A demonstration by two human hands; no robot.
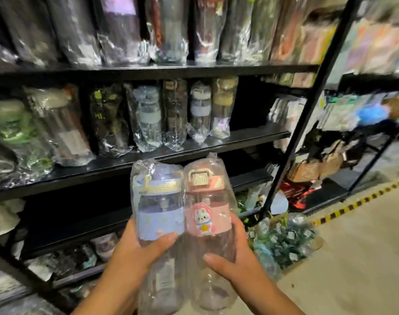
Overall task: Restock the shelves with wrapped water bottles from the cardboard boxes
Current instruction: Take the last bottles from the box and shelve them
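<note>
Head-height view, looking down at black metal shelving. In the foreground, two water bottles in clear plastic wrap, upright, side by side and touching. On the left, a blue bottle [158,203] with a purple-blue lid, cream strap and blue band, gripped low down by the left hand [135,253], thumb laid across the front just under the band, fingers out of sight behind. On the right, a pink bottle [210,194] with a pink lid and cream clasp, gripped by the right hand [237,264], thumb across the clear front below the band, fingers curled round the far side. On the pink band, a cartoon rabbit sticker [202,220] in a pink hood, any wording too small to read. Low on the blue bottle, a white label [163,281], print too blurred to read. Both bottles in the air in front of and just below the middle shelf [250,135], not yet on it. On that shelf, a row of wrapped bottles [146,117] standing upright, bare black board to their right. Among them, a dark bottle [107,119] with pale green lettering, "Hi." the only readable writing. Above, the upper shelf [216,70] with more wrapped goods, blurred. At lower right, pale floor [353,269] with yellow-and-black striped tape [357,202].
</note>
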